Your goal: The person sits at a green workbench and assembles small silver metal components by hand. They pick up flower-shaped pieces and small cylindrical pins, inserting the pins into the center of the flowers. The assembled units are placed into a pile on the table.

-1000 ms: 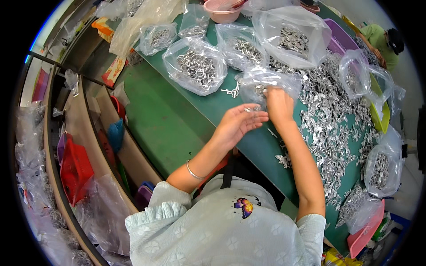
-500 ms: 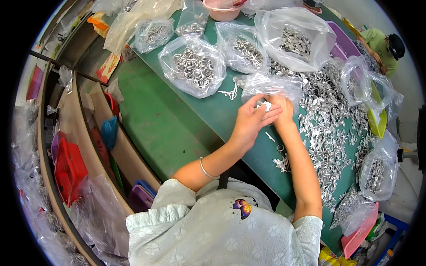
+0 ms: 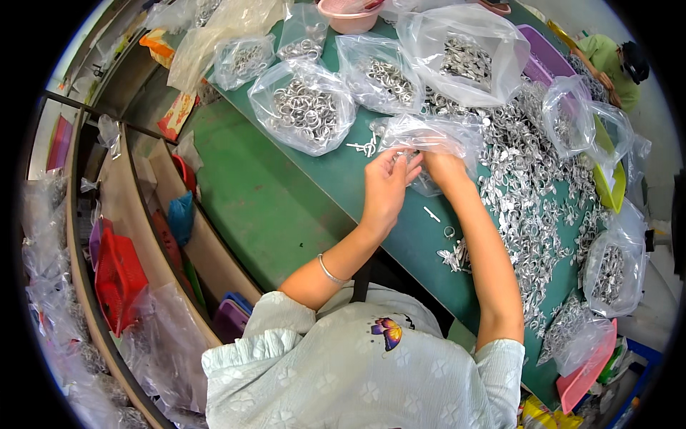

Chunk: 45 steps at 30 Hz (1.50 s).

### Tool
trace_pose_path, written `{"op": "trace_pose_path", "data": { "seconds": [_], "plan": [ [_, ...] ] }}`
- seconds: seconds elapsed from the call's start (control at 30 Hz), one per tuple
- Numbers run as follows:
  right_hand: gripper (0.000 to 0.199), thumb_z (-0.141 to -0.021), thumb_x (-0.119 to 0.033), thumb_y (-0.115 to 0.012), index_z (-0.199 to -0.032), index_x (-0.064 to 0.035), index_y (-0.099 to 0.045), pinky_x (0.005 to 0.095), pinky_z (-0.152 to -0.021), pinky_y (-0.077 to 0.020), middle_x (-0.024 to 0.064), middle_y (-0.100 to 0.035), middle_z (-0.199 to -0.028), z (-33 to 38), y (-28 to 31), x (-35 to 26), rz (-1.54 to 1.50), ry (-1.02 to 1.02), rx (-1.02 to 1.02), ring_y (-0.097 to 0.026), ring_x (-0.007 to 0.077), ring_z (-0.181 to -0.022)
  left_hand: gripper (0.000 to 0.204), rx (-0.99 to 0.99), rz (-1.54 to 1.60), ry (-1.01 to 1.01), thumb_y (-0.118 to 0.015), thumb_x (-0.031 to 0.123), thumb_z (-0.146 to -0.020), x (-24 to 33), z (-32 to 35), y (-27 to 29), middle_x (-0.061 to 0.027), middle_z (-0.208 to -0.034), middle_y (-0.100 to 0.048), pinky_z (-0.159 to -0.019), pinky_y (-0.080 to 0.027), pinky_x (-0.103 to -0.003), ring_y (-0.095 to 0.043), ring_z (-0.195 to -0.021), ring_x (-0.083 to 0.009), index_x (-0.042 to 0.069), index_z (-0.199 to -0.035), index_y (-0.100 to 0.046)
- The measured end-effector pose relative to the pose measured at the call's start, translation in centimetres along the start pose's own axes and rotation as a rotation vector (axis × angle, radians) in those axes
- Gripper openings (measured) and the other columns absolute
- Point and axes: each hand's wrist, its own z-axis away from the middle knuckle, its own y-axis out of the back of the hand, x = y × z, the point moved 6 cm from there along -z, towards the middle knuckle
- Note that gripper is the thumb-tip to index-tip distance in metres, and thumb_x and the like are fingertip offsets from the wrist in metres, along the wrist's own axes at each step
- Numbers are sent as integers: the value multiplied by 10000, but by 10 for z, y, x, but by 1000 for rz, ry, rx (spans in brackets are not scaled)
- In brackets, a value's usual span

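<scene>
Silvery metal pieces (image 3: 408, 155) are held in the curled left hand (image 3: 385, 182); the right hand (image 3: 444, 170) is covered at the fingertips by a clear bag (image 3: 444, 130) just beyond, so its grip cannot be told.

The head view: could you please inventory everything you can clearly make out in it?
Table: one, green, centre
Loose metal pieces: countless, silvery, heaped on table's right
Near bag: one, clear, at both hands
Other bags: several, clear, mostly around table's far side
Bowl: one, pink, far edge
Bin: one, purple, behind the heap
Upper tray: one, yellow-green, right of heap
Lower tray: one, pink, lower right
Shelving: several boards, brown, left
Basket: one, red, shelving
Bundle: one, blue, shelving
Floor: one, green, left of table
Co-worker: one, green top, upper right
Bracelet: one, silvery, left forearm
Shirt: one, pale, bottom centre
Left hand: one, bare, beside near bag
Right hand: one, bare, at near bag
</scene>
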Motion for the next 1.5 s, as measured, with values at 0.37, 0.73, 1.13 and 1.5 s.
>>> {"op": "trace_pose_path", "data": {
  "seconds": [0.37, 0.73, 1.13, 1.5],
  "plan": [
    [173, -846, -133, -478, -938, -20, -571, 365, -636, -470, 133, -616, -790, 25, 24, 2, -272, -260, 205, -601, 287, -695, 286, -104, 380, 346, -403, 42, -878, -9, 23, 0, -218, -1153, -470, -926, -409, -372, -478, -1091, -298, -97, -1127, -401],
    [176, -806, -67, -504, -919, -7, -624, 346, -642, -465, 151, -623, -780, 44, 44, -23, -495, -73, 200, -600, 280, -693, 183, -122, 749, 648, -464, 135, -882, -43, 42, 7, -44, -771, -470, -610, -415, -249, -457, -702, -148, 5, -1012, -460],
    [314, -799, -157, -463, -1111, -126, -493, 437, -737, -463, 152, -601, -941, -8, -11, -1, 133, -173, 94, -581, 312, -903, 361, -95, 692, 663, -462, 40, -847, -37, 48, 20, -118, -953, -511, -607, -458, -247, -519, -804, -172, -40, -1186, -364],
    [149, -759, -140, -563, -787, -18, -645, 338, -594, -469, 146, -617, -687, 51, 33, -22, -512, -126, 142, -604, 254, -614, 322, -62, 682, 623, -386, 110, -878, -32, 48, 2, -204, -1139, -486, -971, -356, -401, -470, -1092, -293, -88, -1131, -410]
  ]
}}
